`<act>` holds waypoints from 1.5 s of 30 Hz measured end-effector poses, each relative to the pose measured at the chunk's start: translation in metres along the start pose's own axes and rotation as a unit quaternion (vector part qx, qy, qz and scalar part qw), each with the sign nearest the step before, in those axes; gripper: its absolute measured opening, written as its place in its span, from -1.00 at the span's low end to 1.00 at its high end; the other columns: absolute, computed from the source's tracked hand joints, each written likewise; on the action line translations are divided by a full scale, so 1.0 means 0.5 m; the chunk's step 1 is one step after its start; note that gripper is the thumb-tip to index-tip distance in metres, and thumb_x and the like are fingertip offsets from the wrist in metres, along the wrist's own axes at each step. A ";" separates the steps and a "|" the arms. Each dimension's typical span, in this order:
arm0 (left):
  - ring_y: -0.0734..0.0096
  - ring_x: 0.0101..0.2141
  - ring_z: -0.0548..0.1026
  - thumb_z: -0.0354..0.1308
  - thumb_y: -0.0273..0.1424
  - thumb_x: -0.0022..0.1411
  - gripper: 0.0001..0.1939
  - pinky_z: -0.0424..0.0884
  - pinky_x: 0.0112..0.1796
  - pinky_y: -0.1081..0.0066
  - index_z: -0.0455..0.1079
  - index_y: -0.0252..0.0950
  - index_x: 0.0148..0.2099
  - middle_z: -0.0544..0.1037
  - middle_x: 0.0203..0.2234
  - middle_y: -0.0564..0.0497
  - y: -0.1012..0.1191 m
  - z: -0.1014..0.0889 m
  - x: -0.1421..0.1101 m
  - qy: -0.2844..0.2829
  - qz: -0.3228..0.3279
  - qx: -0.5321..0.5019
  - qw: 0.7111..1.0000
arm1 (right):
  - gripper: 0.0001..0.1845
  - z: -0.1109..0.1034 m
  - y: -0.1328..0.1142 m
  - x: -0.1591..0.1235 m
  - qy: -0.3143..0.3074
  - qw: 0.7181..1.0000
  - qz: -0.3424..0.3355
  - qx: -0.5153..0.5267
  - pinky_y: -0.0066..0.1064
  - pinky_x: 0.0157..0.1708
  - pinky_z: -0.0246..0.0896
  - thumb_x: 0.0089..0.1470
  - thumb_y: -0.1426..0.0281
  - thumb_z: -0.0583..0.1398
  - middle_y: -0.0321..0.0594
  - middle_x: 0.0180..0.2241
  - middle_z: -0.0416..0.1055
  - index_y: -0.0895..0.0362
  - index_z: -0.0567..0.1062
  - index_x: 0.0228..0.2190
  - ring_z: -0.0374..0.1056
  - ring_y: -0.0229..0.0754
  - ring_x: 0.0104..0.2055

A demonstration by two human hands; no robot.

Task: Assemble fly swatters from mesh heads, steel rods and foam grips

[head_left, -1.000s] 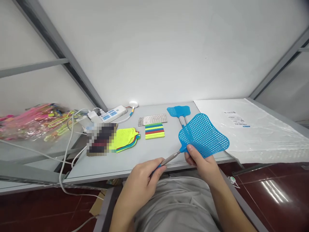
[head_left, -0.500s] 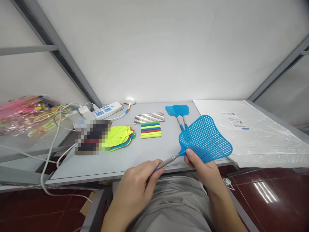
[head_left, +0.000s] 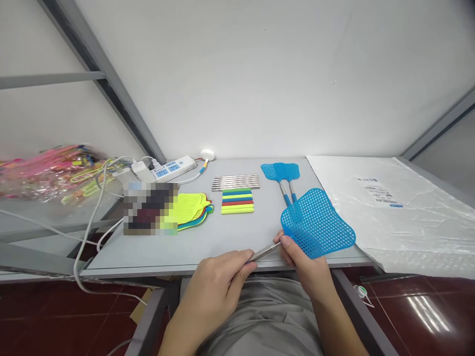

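Observation:
A blue fly swatter (head_left: 319, 222) with a mesh head is held between both my hands above the table's front edge. My left hand (head_left: 226, 277) is closed round the lower part of its metal handle, hiding most of the grip. At the neck, where the head meets the rod, my right hand (head_left: 302, 257) pinches it with thumb and fingers. Two more blue fly swatters (head_left: 281, 171) lie behind it. To their left are several metal rods (head_left: 235, 182) in a row, and several coloured grip tubes (head_left: 237, 201) in front of those.
Loose swatter heads (head_left: 191, 207), yellow on top, are stacked at the left beside a pixelated patch. Behind them sits a power strip (head_left: 172, 169) with cables. A white plastic package (head_left: 345, 198) covers the table's right side. Bagged colourful items (head_left: 48, 173) lie far left.
My right thumb and fingers have shifted onto the swatter's neck, and its head has tipped slightly lower. The whole scene has slid a little to the right in view.

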State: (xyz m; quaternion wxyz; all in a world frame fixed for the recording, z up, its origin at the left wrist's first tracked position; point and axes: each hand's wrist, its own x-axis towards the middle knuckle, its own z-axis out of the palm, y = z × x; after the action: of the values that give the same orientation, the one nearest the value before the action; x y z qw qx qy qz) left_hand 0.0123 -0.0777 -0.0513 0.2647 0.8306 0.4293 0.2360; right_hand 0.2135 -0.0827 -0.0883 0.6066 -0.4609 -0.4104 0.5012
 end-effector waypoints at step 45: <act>0.46 -0.43 0.39 0.27 -0.18 0.21 -0.74 0.37 -0.33 0.42 0.45 -0.25 -0.17 0.39 -0.51 0.07 0.020 0.145 0.072 0.232 -0.172 -0.733 0.616 | -0.65 0.112 0.041 0.014 0.074 0.965 0.013 0.251 -0.39 -0.54 0.08 0.03 0.14 0.33 -0.51 -0.74 0.05 0.07 0.37 -0.52 -0.01 -0.36 -0.68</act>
State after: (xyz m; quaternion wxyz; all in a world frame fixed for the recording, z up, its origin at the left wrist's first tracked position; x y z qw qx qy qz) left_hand 0.0817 -0.0698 -0.0934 0.7128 0.1885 0.2959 0.6073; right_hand 0.1563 -0.0662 -0.0944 0.7248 -0.3347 -0.2195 0.5608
